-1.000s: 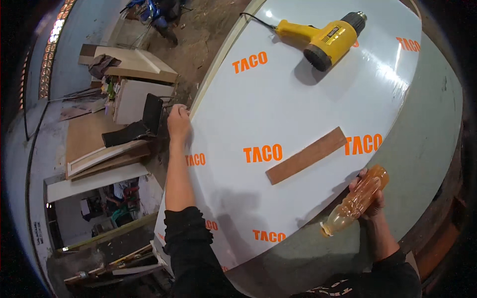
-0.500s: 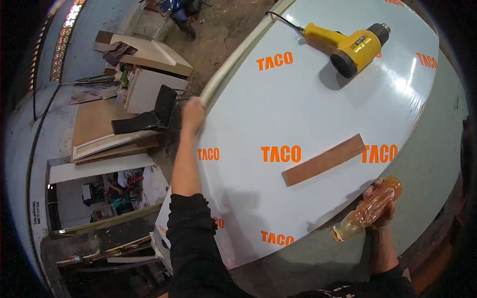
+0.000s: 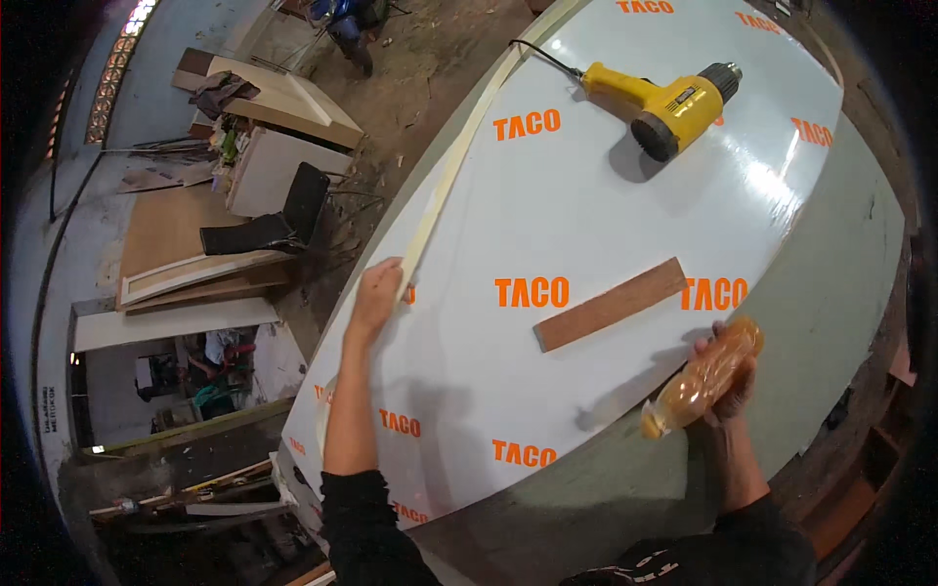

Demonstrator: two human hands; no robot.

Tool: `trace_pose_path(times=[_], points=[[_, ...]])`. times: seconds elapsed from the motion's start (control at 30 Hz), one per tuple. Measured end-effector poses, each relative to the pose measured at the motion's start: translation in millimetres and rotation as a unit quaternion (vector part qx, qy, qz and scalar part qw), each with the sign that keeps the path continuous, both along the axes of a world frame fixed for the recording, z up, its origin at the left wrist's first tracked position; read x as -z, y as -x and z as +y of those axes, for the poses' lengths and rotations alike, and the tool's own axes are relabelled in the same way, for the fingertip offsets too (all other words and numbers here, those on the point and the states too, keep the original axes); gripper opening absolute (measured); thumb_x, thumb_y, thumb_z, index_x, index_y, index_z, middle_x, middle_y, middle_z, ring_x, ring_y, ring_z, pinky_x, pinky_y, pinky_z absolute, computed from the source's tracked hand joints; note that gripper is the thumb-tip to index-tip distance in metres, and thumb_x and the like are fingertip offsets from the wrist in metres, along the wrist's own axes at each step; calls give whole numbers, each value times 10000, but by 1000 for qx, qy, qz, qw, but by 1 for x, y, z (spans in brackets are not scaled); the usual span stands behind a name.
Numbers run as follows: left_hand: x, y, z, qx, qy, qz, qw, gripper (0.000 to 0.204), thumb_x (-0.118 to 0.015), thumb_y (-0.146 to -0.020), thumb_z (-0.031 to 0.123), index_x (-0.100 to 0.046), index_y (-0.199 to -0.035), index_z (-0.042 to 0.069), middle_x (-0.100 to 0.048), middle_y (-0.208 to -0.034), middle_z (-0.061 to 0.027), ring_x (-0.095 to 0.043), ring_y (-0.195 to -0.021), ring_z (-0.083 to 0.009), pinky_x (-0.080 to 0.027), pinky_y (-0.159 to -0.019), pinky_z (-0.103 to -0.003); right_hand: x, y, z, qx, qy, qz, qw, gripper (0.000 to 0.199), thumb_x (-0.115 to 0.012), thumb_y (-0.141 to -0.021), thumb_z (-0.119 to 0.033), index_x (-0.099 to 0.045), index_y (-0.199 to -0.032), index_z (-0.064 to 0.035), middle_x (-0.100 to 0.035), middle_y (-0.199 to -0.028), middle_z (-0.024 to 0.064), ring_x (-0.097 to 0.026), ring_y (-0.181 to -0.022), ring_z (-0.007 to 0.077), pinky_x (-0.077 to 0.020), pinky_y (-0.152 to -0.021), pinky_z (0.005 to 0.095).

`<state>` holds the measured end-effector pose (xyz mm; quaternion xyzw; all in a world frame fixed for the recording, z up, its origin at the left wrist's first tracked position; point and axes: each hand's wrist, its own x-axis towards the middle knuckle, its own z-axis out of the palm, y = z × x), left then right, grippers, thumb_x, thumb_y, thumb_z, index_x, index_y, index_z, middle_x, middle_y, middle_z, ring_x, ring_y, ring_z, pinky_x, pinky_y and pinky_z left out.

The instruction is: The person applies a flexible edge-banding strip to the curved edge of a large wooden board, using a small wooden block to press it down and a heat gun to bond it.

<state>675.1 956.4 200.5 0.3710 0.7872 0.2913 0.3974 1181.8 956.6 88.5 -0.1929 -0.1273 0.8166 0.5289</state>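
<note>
My left hand (image 3: pixel 374 298) is closed round a long, thin, pale strip (image 3: pixel 445 186). It runs along the left side of a big white sheet (image 3: pixel 459 361) printed in orange. My right hand (image 3: pixel 740 391) grips a clear plastic bottle (image 3: pixel 705 379) of amber stuff, tilted with its narrow end to the lower left, above the sheet's near right edge. Between the hands, a small reddish-brown wood piece (image 3: pixel 614 305) lies on the sheet. Farther off rests a yellow heat gun (image 3: pixel 669 107), its black nozzle toward the upper right.
A grey-green panel (image 3: pixel 782 391) sticks out under the sheet on the right. The heat gun's black cord (image 3: pixel 547 57) crosses the sheet's far left edge. On the left stand a black chair (image 3: pixel 278 215) and leaning boards (image 3: pixel 186 234). A blue motorbike (image 3: pixel 342 29) is at the back.
My left hand has come nearer to me with the strip, which now lies more over the sheet. My right hand has shifted slightly left and up; the amber stuff has spread toward the bottle's narrow end.
</note>
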Motion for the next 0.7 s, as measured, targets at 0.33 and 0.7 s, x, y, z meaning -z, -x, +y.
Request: trace_pose_path(times=[0.33, 0.7], points=[[9, -16, -6, -74, 41, -115, 990, 329, -422, -907, 182, -583, -1133, 5, -604, -784, -74, -519, -558, -111, -421, -446, -256, -74, 138, 142, -59, -147, -176, 972, 493, -586, -951, -258, -383, -1364, -82, -533, -1322, 152, -516, -1252, 278, -514, -955, 467], [37, -9, -18, -65, 32, -194, 978, 424, -425, -970, 228, -501, -1311, -12, -606, -756, -91, -506, -500, -117, -413, -436, -257, -83, 282, 174, -4, -378, -352, 856, 395, -799, -807, -281, -637, -1054, -18, -693, -979, 73, -663, -919, 166, -530, -833, 321]])
